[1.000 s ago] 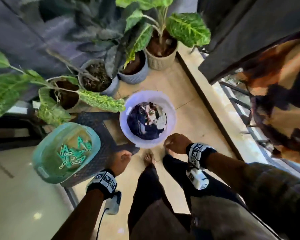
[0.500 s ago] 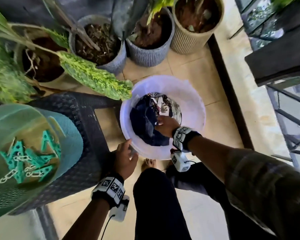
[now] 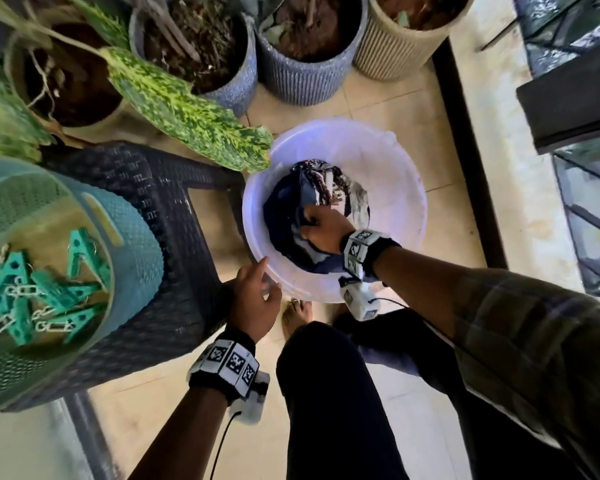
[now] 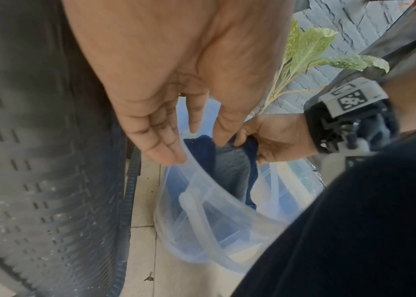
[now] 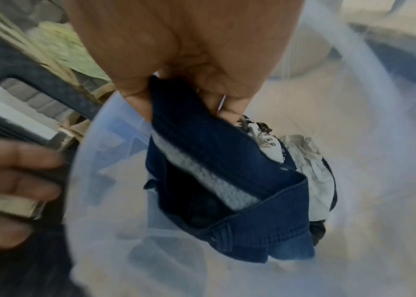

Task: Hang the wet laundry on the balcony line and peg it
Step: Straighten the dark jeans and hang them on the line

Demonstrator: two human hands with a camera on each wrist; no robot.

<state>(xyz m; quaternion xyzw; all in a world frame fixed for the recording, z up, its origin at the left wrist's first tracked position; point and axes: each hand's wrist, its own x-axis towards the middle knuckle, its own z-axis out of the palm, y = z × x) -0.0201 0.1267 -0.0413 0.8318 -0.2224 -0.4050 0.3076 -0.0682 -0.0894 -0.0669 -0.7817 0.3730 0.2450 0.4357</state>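
Head view: the right hand point(image 3: 321, 225) is down inside the white bucket point(image 3: 392, 168), its fingers curled tight round a fold of the navy garment point(image 3: 284, 216) on top of the laundry there. A patterned cloth point(image 3: 326, 183) lies just beyond the knuckles in the same bucket. The left hand point(image 3: 255, 299) sits at the bucket's near rim with fingers straight and loose, one fingertip touching the rim, holding nothing. To the left, a teal basket point(image 3: 132, 244) holding green pegs point(image 3: 49, 292) stands on a dark stool point(image 3: 174, 188). Potted plants point(image 3: 298, 64) line the far side on the tiled floor point(image 3: 395, 98), and a speckled leaf point(image 3: 187, 112) reaches over to the bucket's edge.

Left wrist view: the left hand point(image 4: 166, 112) hangs with fingers extended and slightly apart, their tips against the bucket point(image 4: 201, 201) rim. Across the rim the right hand point(image 4: 272, 138) pinches the navy garment point(image 4: 201, 152), raised to rim level with a grey lining showing. The stool point(image 4: 36, 160) fills the left side.

Right wrist view: blurred, but the right hand point(image 5: 189, 60) clearly clamps the garment point(image 5: 214, 160) between thumb and fingers; it looks like denim with a waistband, though the blur leaves that unsure. The rest of it drapes into the bucket point(image 5: 95, 160) over a pale cloth point(image 5: 313, 172). The left hand's fingers point(image 5: 11, 176) show outside the rim.
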